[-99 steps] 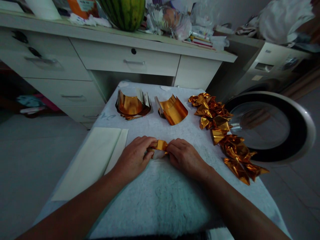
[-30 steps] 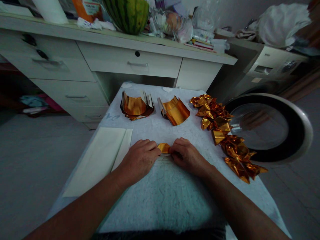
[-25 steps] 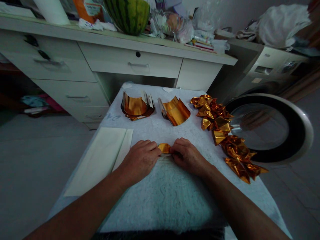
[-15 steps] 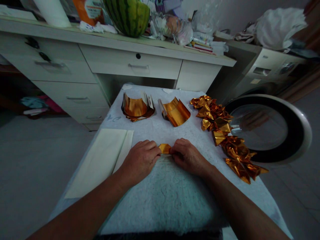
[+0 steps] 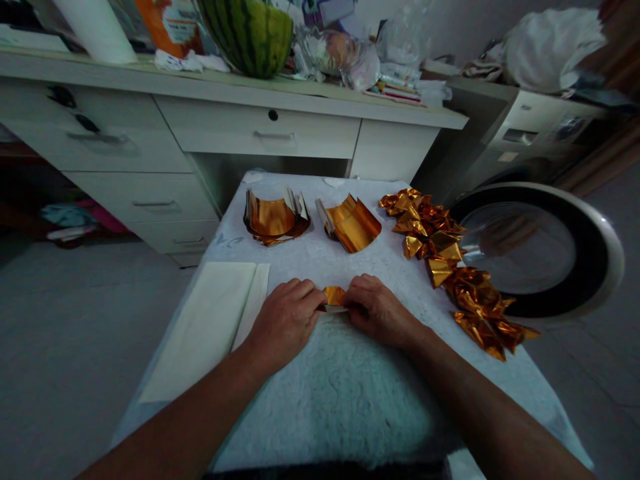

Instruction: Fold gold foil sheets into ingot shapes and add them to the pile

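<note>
A small folded foil piece (image 5: 335, 295) is sitting near the middle of the cloth-covered surface (image 5: 320, 400). The left hand (image 5: 290, 319) is pinching its left end and the right hand (image 5: 377, 310) its right; uneven pulling could be tearing the thin foil or skewing its crease. It is showing shiny gold above, pale lining below. Toward the far edge, two stacks of gold sheets, the left stack (image 5: 271, 217) and right stack (image 5: 353, 224), are curling into troughs. Spiky, glinting foil shapes (image 5: 431, 233) are crowding the right edge, where a knock could be tipping some off. A smooth cream sheet (image 5: 205, 320) is lying flat along the left edge.
</note>
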Motion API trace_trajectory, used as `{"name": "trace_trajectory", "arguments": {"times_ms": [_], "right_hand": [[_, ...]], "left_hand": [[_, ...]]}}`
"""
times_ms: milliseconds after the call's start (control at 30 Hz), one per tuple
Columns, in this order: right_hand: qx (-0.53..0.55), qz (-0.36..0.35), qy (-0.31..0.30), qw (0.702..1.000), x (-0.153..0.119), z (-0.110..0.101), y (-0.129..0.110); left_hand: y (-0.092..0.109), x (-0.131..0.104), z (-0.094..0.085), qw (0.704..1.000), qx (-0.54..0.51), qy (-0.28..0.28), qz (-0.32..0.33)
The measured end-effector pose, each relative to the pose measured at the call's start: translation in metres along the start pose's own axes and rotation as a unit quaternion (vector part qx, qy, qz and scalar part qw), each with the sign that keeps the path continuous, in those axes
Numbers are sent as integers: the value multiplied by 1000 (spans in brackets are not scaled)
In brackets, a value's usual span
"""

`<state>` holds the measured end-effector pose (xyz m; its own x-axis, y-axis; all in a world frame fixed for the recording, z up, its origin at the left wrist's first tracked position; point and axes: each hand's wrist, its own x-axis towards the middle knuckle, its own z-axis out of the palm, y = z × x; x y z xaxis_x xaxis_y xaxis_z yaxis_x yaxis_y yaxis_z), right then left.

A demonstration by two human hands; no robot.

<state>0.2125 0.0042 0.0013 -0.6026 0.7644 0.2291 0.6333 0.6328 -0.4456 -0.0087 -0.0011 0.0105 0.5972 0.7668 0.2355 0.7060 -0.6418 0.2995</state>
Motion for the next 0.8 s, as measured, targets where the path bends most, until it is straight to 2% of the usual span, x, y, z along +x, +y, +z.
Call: {"name": "trace_trajectory", "arguments": {"times_ms": [400, 633, 800], "right_hand": [[9, 26, 0, 1000, 2, -5, -3], [22, 20, -2, 1000, 2, -6, -2], [47, 19, -8, 999, 1, -9, -2]], "left_hand": [[1, -3, 2, 998, 57, 10, 31], [2, -3, 3, 998, 54, -21, 18], [1, -1, 1, 999, 31, -43, -14]]}}
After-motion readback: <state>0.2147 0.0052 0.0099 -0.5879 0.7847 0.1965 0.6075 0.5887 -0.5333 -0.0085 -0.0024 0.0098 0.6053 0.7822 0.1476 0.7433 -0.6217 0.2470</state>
